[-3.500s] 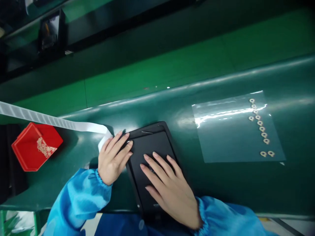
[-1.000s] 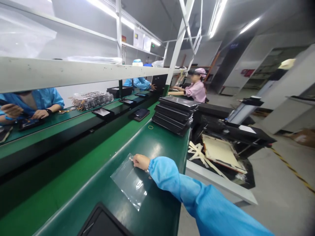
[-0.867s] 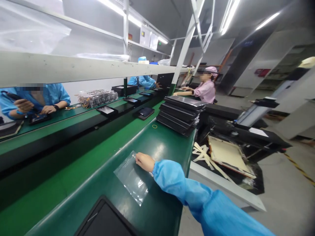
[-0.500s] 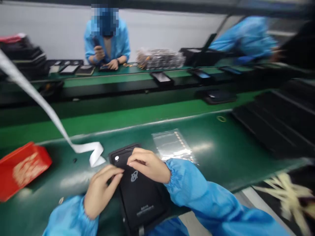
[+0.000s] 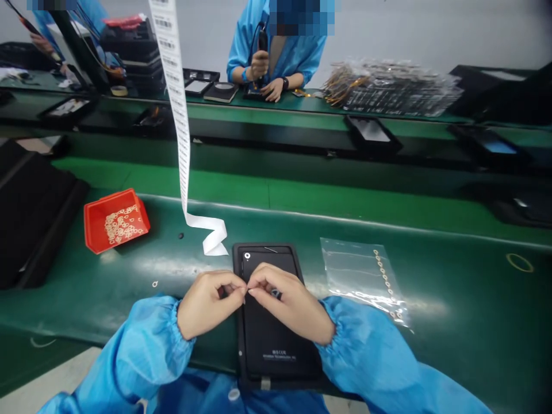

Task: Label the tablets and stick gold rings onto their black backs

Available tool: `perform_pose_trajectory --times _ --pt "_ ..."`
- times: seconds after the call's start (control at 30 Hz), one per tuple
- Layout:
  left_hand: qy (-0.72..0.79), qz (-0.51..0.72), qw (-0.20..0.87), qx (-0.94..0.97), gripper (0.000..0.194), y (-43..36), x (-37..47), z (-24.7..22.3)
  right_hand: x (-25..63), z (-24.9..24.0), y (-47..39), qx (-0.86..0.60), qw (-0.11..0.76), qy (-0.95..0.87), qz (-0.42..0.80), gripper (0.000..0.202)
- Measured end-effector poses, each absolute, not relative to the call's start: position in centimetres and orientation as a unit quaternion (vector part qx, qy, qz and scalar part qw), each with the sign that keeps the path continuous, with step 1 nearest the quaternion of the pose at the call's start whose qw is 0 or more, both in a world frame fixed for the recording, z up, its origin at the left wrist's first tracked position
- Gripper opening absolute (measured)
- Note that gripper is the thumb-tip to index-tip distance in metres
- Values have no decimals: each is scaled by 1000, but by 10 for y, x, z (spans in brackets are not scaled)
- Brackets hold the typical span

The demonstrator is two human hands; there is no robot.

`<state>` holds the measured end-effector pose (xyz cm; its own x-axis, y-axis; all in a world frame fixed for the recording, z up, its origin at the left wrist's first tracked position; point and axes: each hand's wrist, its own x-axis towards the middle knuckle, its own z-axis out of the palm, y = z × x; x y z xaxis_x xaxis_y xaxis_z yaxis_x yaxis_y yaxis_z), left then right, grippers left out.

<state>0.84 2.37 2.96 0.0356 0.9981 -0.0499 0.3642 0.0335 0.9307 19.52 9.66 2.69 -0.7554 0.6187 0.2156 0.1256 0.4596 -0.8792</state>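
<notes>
A black tablet (image 5: pixel 276 336) lies back side up in a dark tray on the green bench in front of me, its camera ring at the top left. Over its upper part, my left hand (image 5: pixel 211 303) and my right hand (image 5: pixel 293 302) meet fingertip to fingertip. Both are closed in a pinch; whatever sits between the fingertips is too small to make out. To the right lies a clear plastic bag (image 5: pixel 349 265) with a row of small ring-shaped pieces (image 5: pixel 383 273). One loose ring-shaped piece (image 5: pixel 155 283) rests left of my left hand.
A red bin (image 5: pixel 95 227) of small rings stands at the left. A strip of barcode labels (image 5: pixel 176 98) hangs down onto the bench. Black trays (image 5: pixel 34 213) are stacked far left; a rubber band (image 5: pixel 520 263) lies right. Across the line, a co-worker (image 5: pixel 278 52) holds a tool.
My view has swung left, so the bench things appear further right. My hands, apart over the tablet before, have come together at the fingertips.
</notes>
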Motion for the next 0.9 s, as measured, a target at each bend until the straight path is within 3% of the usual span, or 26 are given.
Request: perform_pose_trajectory --times 0.13,0.2,0.27,0.33,0.37,0.47,0.53,0.63,0.73,0.9 --pt "539 364 582 489 12 21 1 27 187 36 94 -160 253 -853 426 14" --pt "480 340 692 419 18 20 -6 23 182 40 91 -97 232 -895 367 17" --pt "459 317 730 394 24 21 -24 22 178 42 91 -44 223 -928 296 18" --pt "532 343 644 430 29 23 -56 25 175 41 95 -41 234 -934 267 16" --pt "598 374 543 456 31 24 -79 28 175 40 100 -63 244 -928 274 14" --pt "787 373 61 488 28 26 -156 35 180 29 120 -166 263 -892 327 11" --pt "824 264 -99 491 27 26 -198 38 186 18 135 -221 261 -872 350 12" --pt "810 211 -191 513 30 30 -217 39 195 1 152 -270 243 -856 369 13" --pt "737 267 -237 574 17 38 -187 38 195 -11 160 -288 238 -845 384 12" --pt "623 325 -149 695 9 55 -102 23 179 -22 167 -284 226 -845 394 13"
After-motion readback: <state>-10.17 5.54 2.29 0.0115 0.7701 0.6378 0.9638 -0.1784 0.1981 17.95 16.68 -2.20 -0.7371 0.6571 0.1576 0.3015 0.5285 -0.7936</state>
